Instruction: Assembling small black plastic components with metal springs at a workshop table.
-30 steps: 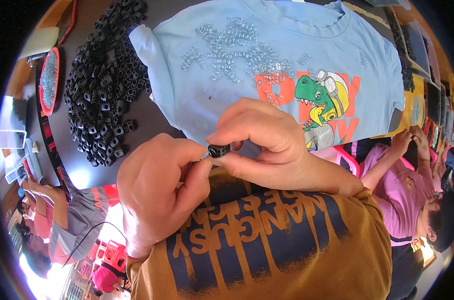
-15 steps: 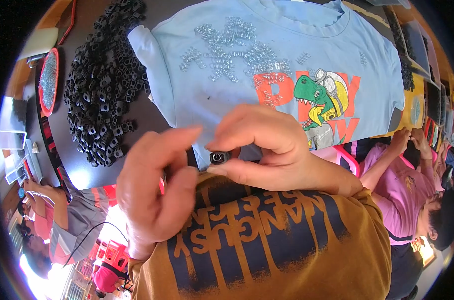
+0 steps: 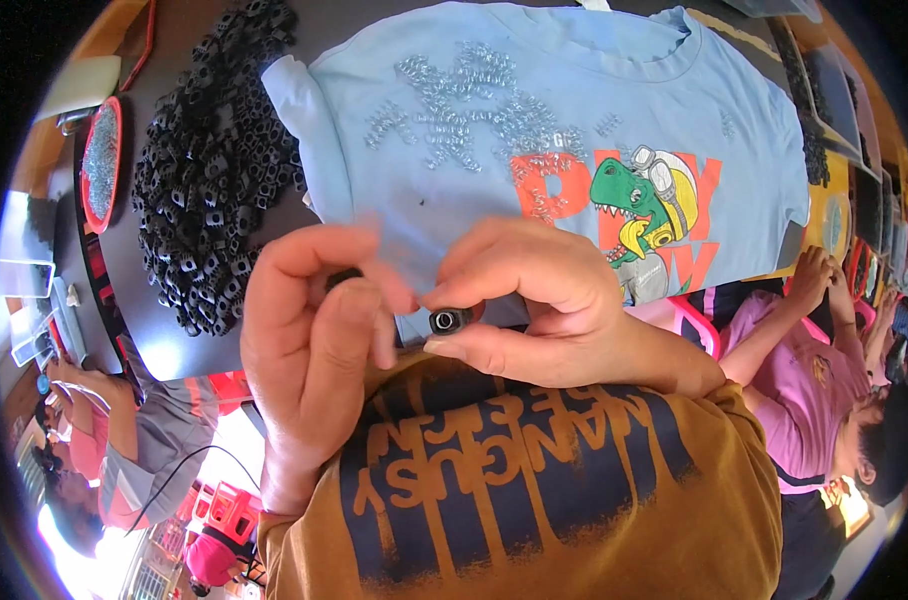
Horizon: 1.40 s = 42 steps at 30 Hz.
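Note:
Between the thumb and index finger of my right hand [image 3: 544,290] is a small black plastic piece [image 3: 448,321], its end showing a pale ring, perhaps a spring, inside a round opening. Close beside it, my left hand [image 3: 319,320] is curled, with another small black piece [image 3: 344,278] pinched between thumb and fingers. Most of that second piece is covered, and the left fingertips are blurred. Both hands hover over the near edge of a light blue T-shirt [image 3: 394,190] spread on the table. Several small metal springs [image 3: 449,110] lie scattered on the shirt.
A large heap of black plastic pieces [image 3: 209,170] covers the dark table [image 3: 319,25] left of the shirt. Beyond it stands a red-rimmed tray [image 3: 117,115] of small metal parts. A person in a pink shirt [image 3: 774,400] works at the right; other people sit at the left.
My left hand has shifted with its fingers curling in near my right hand, and a black piece now shows in it. My right hand keeps its piece, moved slightly right.

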Motion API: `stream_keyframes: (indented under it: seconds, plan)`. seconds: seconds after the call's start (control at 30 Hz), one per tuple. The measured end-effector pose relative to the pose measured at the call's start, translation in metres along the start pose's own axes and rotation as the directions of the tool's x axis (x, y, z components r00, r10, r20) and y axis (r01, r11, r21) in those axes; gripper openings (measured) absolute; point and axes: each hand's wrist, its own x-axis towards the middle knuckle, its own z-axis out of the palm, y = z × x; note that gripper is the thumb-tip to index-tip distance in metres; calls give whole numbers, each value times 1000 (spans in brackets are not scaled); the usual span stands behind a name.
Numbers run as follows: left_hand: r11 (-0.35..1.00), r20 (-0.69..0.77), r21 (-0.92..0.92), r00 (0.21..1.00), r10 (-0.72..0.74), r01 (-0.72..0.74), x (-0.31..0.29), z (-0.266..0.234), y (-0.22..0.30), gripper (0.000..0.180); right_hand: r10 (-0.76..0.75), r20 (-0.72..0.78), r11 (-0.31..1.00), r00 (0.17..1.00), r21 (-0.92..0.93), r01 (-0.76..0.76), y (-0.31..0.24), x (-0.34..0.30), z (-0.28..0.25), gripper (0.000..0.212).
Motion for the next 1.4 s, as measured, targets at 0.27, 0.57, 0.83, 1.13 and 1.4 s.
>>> stream_keyframes:
  seconds: [0.27,0.57,0.83,1.13,1.4]
  plan:
    - [988,30,-117,995,-100,102,3,-9,4,40,43,-7,999,999,-1,-44,-1,0,2,27]
    - [949,166,-274,980,-113,156,1,-13,2,28,98,5,995,995,5,-98,-3,-1,3,22]
    - [992,144,125,989,14,-32,6,-15,7,25,105,-9,994,994,-21,-106,-5,0,3,24]
    - [970,93,-150,979,-179,191,1,-5,17,17,112,14,994,994,17,-112,-4,0,2,27]
    - [991,189,67,973,-130,120,8,-16,18,14,59,19,998,998,-20,-59,-1,0,4,26]
